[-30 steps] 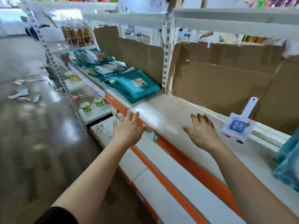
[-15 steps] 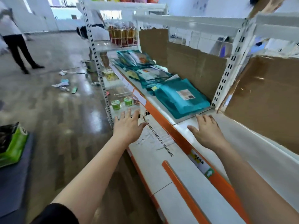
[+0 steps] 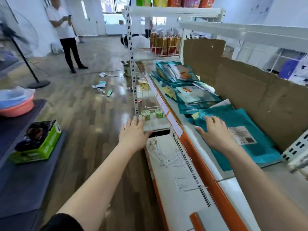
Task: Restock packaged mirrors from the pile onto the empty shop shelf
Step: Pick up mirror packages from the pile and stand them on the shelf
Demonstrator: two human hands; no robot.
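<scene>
My left hand (image 3: 133,135) is out in front of me, fingers straight and close together, holding nothing. It hangs just in front of the white shelf post (image 3: 133,72), over the end of the lower shelf (image 3: 173,165), which has a few thin wire hooks lying on it. My right hand (image 3: 215,135) is flat too, fingers spread a bit, lying over the near left corner of the big teal pack (image 3: 236,119). It isn't gripping anything, and I honestly can't tell if it's pressing down or just touching.

That pack has a white label and sits flat on the orange-edged shelf (image 3: 200,164), right up against the cardboard backing (image 3: 250,90). Just past it is the rest of the pile (image 3: 188,95), a messy heap of teal packets running along the same shelf. I can't make out what's inside them.

Off to my left there's a green box (image 3: 38,142) on a dark worktop (image 3: 25,180), with a pink basin (image 3: 16,105) further along. Two green cups (image 3: 145,112) sit on a low wire shelf behind the post. Further out there's some litter (image 3: 101,85) on the wood floor, a wire basket of snack bags (image 3: 165,44), and a person (image 3: 66,34) standing by the far wall.
</scene>
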